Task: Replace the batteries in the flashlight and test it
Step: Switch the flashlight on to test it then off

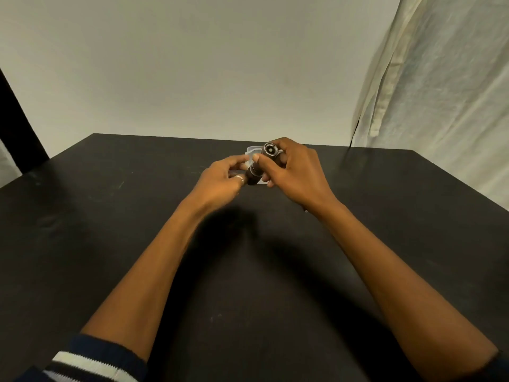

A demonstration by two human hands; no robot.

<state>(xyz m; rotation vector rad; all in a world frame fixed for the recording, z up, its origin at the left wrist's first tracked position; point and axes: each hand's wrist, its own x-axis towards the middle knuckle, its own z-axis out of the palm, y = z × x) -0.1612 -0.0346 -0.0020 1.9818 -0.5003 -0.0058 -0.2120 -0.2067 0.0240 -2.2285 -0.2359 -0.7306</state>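
A dark cylindrical flashlight is held above the black table, its round lens end tilted up towards me and to the right. My right hand wraps around the head end. My left hand, with a ring on one finger, pinches the lower tail end. Behind the hands lies a small clear plastic case, mostly hidden; I cannot tell what it holds. No loose batteries show.
A pale wall rises behind the table's far edge. A light curtain hangs at the right. A dark upright post stands at the far left.
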